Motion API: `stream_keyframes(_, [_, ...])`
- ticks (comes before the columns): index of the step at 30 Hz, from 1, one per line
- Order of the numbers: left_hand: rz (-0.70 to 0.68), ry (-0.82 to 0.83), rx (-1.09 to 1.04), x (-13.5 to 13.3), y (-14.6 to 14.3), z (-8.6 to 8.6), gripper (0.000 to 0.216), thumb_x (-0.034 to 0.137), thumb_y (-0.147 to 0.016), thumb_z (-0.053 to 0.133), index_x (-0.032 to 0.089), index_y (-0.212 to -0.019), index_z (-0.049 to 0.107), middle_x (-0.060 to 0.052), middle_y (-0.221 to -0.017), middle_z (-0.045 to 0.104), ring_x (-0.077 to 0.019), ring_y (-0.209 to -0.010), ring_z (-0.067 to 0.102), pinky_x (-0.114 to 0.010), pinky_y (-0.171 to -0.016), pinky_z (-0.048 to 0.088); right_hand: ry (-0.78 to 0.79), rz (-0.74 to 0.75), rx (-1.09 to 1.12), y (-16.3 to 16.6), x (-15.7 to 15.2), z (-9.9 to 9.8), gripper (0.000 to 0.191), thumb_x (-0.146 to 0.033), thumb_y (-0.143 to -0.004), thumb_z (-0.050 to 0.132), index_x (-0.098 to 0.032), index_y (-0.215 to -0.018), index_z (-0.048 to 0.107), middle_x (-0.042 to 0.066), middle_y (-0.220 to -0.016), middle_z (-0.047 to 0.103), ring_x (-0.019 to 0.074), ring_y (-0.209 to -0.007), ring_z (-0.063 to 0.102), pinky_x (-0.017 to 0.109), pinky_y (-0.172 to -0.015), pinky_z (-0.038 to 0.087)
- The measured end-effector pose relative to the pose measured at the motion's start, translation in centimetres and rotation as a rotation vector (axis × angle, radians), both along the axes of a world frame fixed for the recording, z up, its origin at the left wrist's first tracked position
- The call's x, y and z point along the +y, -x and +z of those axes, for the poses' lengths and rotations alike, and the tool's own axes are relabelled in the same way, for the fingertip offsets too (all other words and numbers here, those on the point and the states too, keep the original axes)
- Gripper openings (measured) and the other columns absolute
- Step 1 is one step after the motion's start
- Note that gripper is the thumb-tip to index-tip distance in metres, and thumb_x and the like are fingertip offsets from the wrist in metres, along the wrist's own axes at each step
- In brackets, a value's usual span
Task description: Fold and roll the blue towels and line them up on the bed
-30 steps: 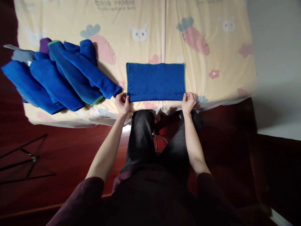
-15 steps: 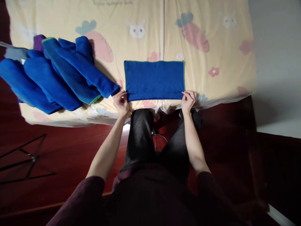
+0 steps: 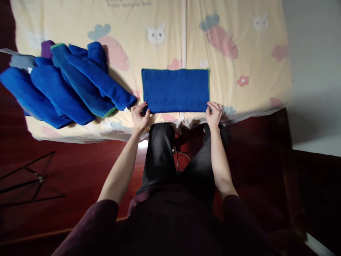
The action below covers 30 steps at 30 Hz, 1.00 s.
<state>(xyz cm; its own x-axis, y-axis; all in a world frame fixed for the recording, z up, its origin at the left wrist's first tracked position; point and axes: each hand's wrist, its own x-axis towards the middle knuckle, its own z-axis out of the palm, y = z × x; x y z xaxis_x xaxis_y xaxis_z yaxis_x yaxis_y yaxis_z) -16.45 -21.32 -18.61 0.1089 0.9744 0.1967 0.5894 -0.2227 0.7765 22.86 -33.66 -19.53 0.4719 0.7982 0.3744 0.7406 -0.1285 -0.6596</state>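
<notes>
A blue towel [image 3: 176, 90] with green edging lies flat in a folded rectangle at the near side of the bed, in front of my knees. At its near left corner is my left hand [image 3: 140, 116], thumb and forefinger parted and resting on the cloth. My right hand [image 3: 214, 114] touches the near right corner, its thumb and forefinger also slightly apart. To the left, several rolled blue towels [image 3: 60, 94] lie side by side in a slanting pile, the closest one almost reaching my left hand.
A pale yellow sheet [image 3: 170, 21] printed with carrots and rabbits covers the bed. Behind the rolls are a purple cloth [image 3: 47, 49] and a grey one [image 3: 22, 61]. A black metal stand [image 3: 39, 177] is on the dark red floor; a pale wall [image 3: 314, 71] rises at right.
Both thumbs and forefingers have parted from a pinch at the towel's near corners. The crease along its near edge has flattened out. My left hand has shifted slightly right.
</notes>
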Motion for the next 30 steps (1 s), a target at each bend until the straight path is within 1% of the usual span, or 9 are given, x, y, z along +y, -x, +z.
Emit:
stream_keyframes(2, [-0.043,0.003,0.013,0.0,0.1,0.2,0.036,0.041,-0.087,0.081,0.024,-0.119,0.080,-0.009,-0.139,0.076,-0.0327,-0.128,0.060,-0.057,-0.120,0.045,0.018,0.040,0.003,0.0,-0.4,0.5,0.034,-0.019,-0.098,0.058,-0.022,-0.119,0.084,0.011,-0.127,0.081,0.0276,-0.123,0.072,0.051,-0.115,0.057])
stream_keyframes(5, [-0.089,0.030,0.018,0.0,0.1,0.5,0.048,0.044,-0.079,0.089,0.025,-0.122,0.079,-0.009,-0.146,0.073,-0.0342,-0.131,0.058,-0.059,-0.123,0.042,0.057,0.108,0.017,-0.1,-0.8,1.4,0.035,-0.026,-0.095,0.068,-0.022,-0.128,0.080,0.011,-0.136,0.079,0.0292,-0.131,0.070,0.054,-0.120,0.054])
stream_keyframes(8, [-0.119,0.039,0.045,0.0,0.1,0.7,0.050,0.038,-0.077,0.087,0.025,-0.125,0.078,-0.009,-0.151,0.070,-0.0338,-0.132,0.057,-0.059,-0.125,0.038,0.102,0.168,0.030,-0.2,-1.0,2.1,0.051,-0.027,-0.087,0.080,-0.021,-0.137,0.076,0.013,-0.145,0.074,0.0316,-0.137,0.067,0.056,-0.123,0.051])
stream_keyframes(10, [-0.126,0.036,0.063,0.0,0.0,0.7,0.048,0.033,-0.079,0.082,0.024,-0.126,0.078,-0.009,-0.151,0.069,-0.0335,-0.132,0.057,-0.058,-0.126,0.037,0.128,0.196,0.035,-0.3,-1.0,2.3,0.057,-0.023,-0.083,0.082,-0.020,-0.139,0.075,0.013,-0.148,0.072,0.0322,-0.139,0.065,0.056,-0.124,0.049])
stream_keyframes(14, [-0.090,0.017,0.049,0.1,0.0,0.3,0.042,0.027,-0.083,0.076,0.024,-0.124,0.078,-0.009,-0.149,0.071,-0.0330,-0.134,0.058,-0.056,-0.126,0.038,0.132,0.193,0.045,-0.3,-1.0,2.1,0.050,-0.013,-0.082,0.074,-0.022,-0.132,0.079,0.010,-0.149,0.072,0.0304,-0.138,0.066,0.055,-0.124,0.049])
stream_keyframes(17, [-0.060,-0.006,0.017,0.3,0.2,-0.1,0.035,0.024,-0.086,0.074,0.024,-0.121,0.079,-0.010,-0.146,0.071,-0.0322,-0.138,0.058,-0.055,-0.127,0.038,0.111,0.160,0.063,-0.4,-0.9,1.6,0.046,-0.008,-0.083,0.067,-0.021,-0.124,0.082,0.008,-0.145,0.075,0.0283,-0.132,0.068,0.053,-0.120,0.054])
stream_keyframes(20, [-0.043,-0.046,-0.006,0.3,0.4,-0.3,0.029,0.022,-0.090,0.071,0.025,-0.118,0.079,-0.009,-0.144,0.072,-0.0308,-0.140,0.060,-0.054,-0.128,0.038,0.112,0.126,0.084,-0.6,-0.9,1.3,0.047,-0.003,-0.082,0.061,-0.021,-0.119,0.083,0.007,-0.141,0.077,0.0268,-0.127,0.069,0.052,-0.117,0.057])
stream_keyframes(25, [-0.007,-0.063,0.001,0.3,0.6,-0.4,0.025,0.027,-0.096,0.068,0.025,-0.117,0.079,-0.009,-0.143,0.074,-0.0289,-0.140,0.062,-0.052,-0.124,0.044,0.103,0.111,0.091,-0.7,-0.8,1.2,0.050,-0.002,-0.082,0.057,-0.022,-0.119,0.083,0.007,-0.140,0.078,0.0260,-0.128,0.069,0.053,-0.118,0.056])
stream_keyframes(30, [0.023,-0.089,-0.034,0.4,0.8,-0.8,0.021,0.033,-0.099,0.069,0.025,-0.115,0.080,-0.008,-0.137,0.077,-0.0280,-0.135,0.066,-0.052,-0.121,0.047,0.090,0.093,0.053,-0.5,-0.8,1.2,0.039,-0.007,-0.083,0.059,-0.023,-0.107,0.085,0.006,-0.136,0.080,0.0277,-0.124,0.071,0.058,-0.116,0.057])
